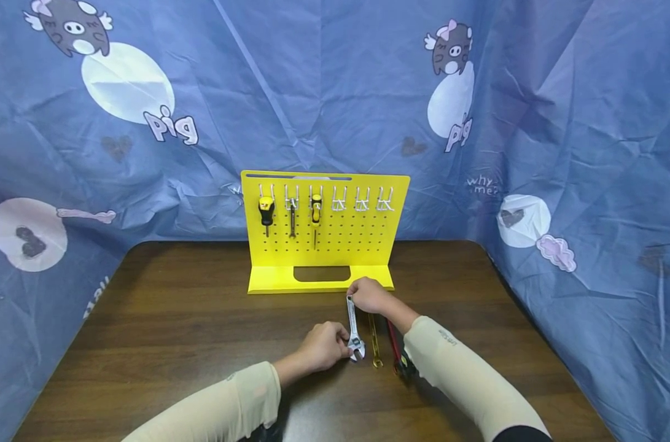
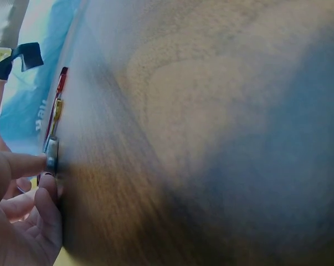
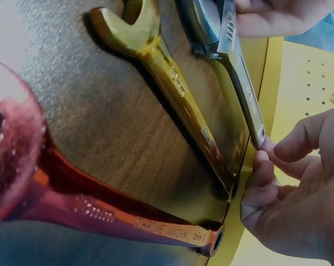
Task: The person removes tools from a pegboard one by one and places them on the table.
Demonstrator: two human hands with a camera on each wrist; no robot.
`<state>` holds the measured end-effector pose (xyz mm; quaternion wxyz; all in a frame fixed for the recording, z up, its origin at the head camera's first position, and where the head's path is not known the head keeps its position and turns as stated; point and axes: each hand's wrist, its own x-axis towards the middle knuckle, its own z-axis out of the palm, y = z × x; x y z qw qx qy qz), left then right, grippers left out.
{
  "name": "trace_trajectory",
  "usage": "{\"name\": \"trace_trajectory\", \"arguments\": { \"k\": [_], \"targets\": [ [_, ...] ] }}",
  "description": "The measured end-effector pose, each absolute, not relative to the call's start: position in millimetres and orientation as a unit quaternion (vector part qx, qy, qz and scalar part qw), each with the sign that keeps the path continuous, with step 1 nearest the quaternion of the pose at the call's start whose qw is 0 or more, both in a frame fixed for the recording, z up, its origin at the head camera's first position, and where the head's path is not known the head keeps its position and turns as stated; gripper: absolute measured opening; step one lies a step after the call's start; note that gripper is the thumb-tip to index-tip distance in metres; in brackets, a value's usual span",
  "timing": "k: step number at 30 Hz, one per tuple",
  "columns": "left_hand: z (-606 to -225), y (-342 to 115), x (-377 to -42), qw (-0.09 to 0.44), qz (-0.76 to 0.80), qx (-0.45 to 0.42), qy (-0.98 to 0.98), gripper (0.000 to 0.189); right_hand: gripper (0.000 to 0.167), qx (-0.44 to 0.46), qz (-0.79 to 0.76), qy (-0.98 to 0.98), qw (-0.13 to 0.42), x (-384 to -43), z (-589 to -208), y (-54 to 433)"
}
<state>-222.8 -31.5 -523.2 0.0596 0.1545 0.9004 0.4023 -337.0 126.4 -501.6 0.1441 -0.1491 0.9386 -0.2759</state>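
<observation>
A silver adjustable wrench (image 1: pixel 353 322) lies lengthwise in front of the pegboard, its jaw end toward me. My left hand (image 1: pixel 322 347) pinches it beside the jaw end; in the left wrist view a fingertip presses on the metal. At the far end of its handle, my right hand (image 1: pixel 370 296) pinches the tip between thumb and fingers, also seen in the right wrist view. To the right rests a gold open-ended wrench (image 3: pixel 183 100), apart from both hands. Beyond it is a red wrench (image 3: pixel 117 216), partly hidden by the right forearm in the head view.
Behind the hands stands a yellow pegboard (image 1: pixel 323 233) with a row of metal hooks. A yellow-black screwdriver (image 1: pixel 266 212), a small dark wrench (image 1: pixel 293 220) and another screwdriver (image 1: pixel 315 212) hang on its left half. Blue printed cloth (image 1: pixel 290 92) surrounds the brown table (image 1: pixel 191 307).
</observation>
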Motion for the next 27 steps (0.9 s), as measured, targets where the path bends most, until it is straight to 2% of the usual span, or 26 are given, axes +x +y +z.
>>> {"name": "trace_trajectory", "arguments": {
  "k": [17, 27],
  "targets": [
    [-522.0, -33.7, -223.4, 0.064, 0.412, 0.158, 0.895, 0.017, 0.029, -0.151, -0.266, 0.939, 0.158, -332.7, -501.6, 130.4],
    [-524.6, -34.9, -225.0, 0.063, 0.419, 0.159, 0.892, 0.014, 0.034, -0.181, -0.273, 0.936, 0.132, -336.5, -498.4, 128.4]
  ]
}}
